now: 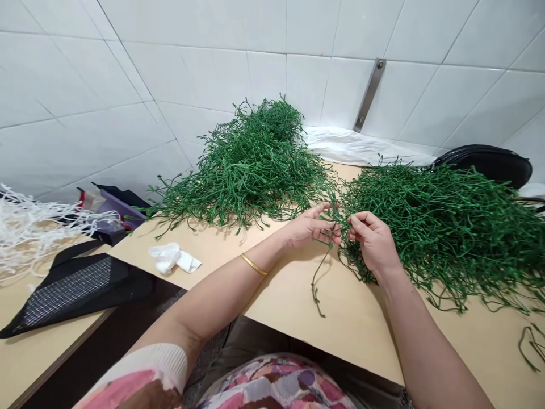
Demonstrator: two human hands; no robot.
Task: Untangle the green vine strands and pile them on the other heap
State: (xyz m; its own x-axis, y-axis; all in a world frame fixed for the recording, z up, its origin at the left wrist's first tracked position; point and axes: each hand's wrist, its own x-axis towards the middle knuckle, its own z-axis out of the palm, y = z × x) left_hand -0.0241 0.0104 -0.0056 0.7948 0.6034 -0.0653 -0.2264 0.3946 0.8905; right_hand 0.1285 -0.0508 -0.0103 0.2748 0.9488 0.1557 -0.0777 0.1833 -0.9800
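Green strands (335, 213) run between the left hand (307, 228)'s parted fingers; right hand (376, 243) pinches some, fingertips together

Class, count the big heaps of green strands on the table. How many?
2: the left heap, beyond the left hand, and the right heap, beside the right hand.

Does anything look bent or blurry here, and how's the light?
Head view: lines of the white tiled wall fan outward, suggesting wide-angle distortion; head view: light looks soft, with faint shadows under the left pile of green stems; head view: left hand and right hand look fairly sharp, without obvious blur.
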